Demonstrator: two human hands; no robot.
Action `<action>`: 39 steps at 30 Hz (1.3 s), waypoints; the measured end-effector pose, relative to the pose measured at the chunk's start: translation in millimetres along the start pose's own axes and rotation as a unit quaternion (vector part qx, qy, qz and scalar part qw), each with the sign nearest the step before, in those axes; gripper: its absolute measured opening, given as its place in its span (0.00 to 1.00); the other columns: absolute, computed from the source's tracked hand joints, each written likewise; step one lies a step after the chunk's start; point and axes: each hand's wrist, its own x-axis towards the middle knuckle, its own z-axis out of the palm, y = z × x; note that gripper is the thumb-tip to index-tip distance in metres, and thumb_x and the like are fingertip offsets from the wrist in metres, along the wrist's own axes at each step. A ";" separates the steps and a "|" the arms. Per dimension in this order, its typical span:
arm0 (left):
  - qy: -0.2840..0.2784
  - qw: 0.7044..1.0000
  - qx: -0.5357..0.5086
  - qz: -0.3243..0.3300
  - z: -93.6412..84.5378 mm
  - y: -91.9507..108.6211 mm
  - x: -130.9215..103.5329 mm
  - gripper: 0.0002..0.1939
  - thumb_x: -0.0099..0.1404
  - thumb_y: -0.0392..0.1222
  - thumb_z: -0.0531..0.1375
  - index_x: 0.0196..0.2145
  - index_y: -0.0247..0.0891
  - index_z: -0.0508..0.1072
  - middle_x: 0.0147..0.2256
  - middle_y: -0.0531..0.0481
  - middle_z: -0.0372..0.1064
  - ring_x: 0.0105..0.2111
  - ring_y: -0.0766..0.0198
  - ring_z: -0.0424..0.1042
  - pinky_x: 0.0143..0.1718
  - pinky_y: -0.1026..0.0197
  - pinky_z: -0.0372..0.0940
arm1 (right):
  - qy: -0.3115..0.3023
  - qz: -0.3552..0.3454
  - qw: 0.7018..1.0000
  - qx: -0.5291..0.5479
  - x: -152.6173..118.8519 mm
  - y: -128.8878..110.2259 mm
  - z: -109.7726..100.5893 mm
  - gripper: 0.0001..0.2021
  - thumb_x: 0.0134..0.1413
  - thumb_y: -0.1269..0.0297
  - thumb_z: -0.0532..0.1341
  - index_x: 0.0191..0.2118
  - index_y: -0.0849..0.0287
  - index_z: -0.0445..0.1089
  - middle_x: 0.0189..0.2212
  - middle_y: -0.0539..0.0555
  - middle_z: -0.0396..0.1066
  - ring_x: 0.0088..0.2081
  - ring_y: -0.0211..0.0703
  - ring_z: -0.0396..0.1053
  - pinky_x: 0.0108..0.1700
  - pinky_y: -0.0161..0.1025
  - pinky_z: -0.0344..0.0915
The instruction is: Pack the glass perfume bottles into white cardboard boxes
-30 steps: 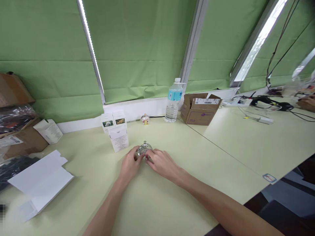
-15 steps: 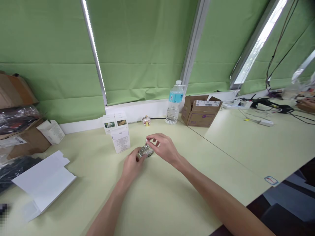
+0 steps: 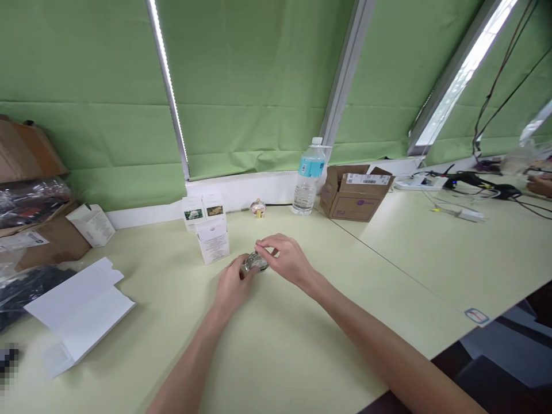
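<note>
A small round glass object (image 3: 256, 262) is near the middle of the pale table (image 3: 276, 345). My left hand (image 3: 233, 282) grips its left side between thumb and fingers. Above its top, my right hand (image 3: 282, 257) is closed in a pinch; what the fingertips hold is too small and hidden to make out. White boxes with printed text and pictures (image 3: 214, 240) stand behind my left hand. Further back, near the wall, sits a small pinkish round glass item with a gold part (image 3: 258, 208).
A water bottle (image 3: 309, 178) and an open cardboard box (image 3: 356, 195) stand at the back. Unfolded white card (image 3: 81, 310) lies at left, beside stacked boxes and bags (image 3: 47, 241). Cables and a power strip (image 3: 420, 183) are at right, where another person's hand (image 3: 541, 185) shows.
The fingertips of my right hand have come closer together over the glass object, and the small pale piece between them no longer shows. The view has shifted slightly.
</note>
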 end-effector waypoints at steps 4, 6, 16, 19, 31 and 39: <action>0.002 1.000 -0.004 0.005 0.6 -1.0 0.0 0.18 0.63 0.52 0.53 0.48 0.44 0.69 0.29 0.52 0.70 0.25 0.65 0.65 0.27 0.65 0.55 | -0.024 0.019 1.000 0.001 1.2 -1.1 1.4 0.09 0.59 0.60 0.57 0.35 0.55 0.74 0.35 0.53 0.76 0.40 0.45 0.70 0.36 0.38 0.67; 0.004 1.000 -0.005 0.007 0.5 -1.6 0.1 0.18 0.63 0.52 0.53 0.48 0.44 0.69 0.30 0.52 0.70 0.25 0.65 0.65 0.27 0.65 0.55 | -0.037 0.033 0.999 0.017 1.9 -2.2 0.1 0.09 0.59 0.60 0.57 0.34 0.55 0.74 0.35 0.52 0.76 0.40 0.45 0.69 0.36 0.38 0.67; 0.025 0.999 -0.004 0.023 1.9 -4.2 -1.9 0.22 0.62 0.54 0.55 0.52 0.46 0.66 0.40 0.51 0.71 0.25 0.67 0.65 0.29 0.63 0.61 | -0.124 0.102 0.982 0.100 -5.3 18.4 -9.8 0.22 0.51 0.54 0.62 0.52 0.54 0.67 0.46 0.53 0.71 0.25 0.34 0.63 0.31 0.37 0.65; 0.106 0.992 0.030 0.057 -8.5 -3.0 -3.4 0.23 0.63 0.53 0.54 0.53 0.44 0.64 0.48 0.48 0.68 0.27 0.67 0.66 0.32 0.61 0.63 | -0.156 0.100 0.978 0.096 -6.9 25.2 -3.2 0.21 0.49 0.54 0.63 0.49 0.56 0.68 0.44 0.53 0.71 0.25 0.35 0.63 0.31 0.37 0.63; 0.229 0.969 0.037 0.090 -97.6 -30.5 19.9 0.23 0.61 0.46 0.60 0.54 0.49 0.63 0.63 0.46 0.48 0.62 0.52 0.52 0.58 0.47 0.57 | -0.208 0.126 0.965 0.098 -7.5 20.6 -1.9 0.15 0.51 0.53 0.61 0.41 0.57 0.70 0.28 0.50 0.70 0.27 0.39 0.66 0.29 0.35 0.58; 0.178 0.979 -0.072 0.071 -96.3 -38.4 26.5 0.17 0.62 0.45 0.57 0.49 0.44 0.67 0.50 0.44 0.67 0.46 0.57 0.72 0.44 0.53 0.70 | -0.208 0.129 0.965 0.094 -9.5 24.7 4.3 0.17 0.52 0.51 0.59 0.41 0.57 0.69 0.25 0.49 0.68 0.25 0.39 0.64 0.28 0.35 0.58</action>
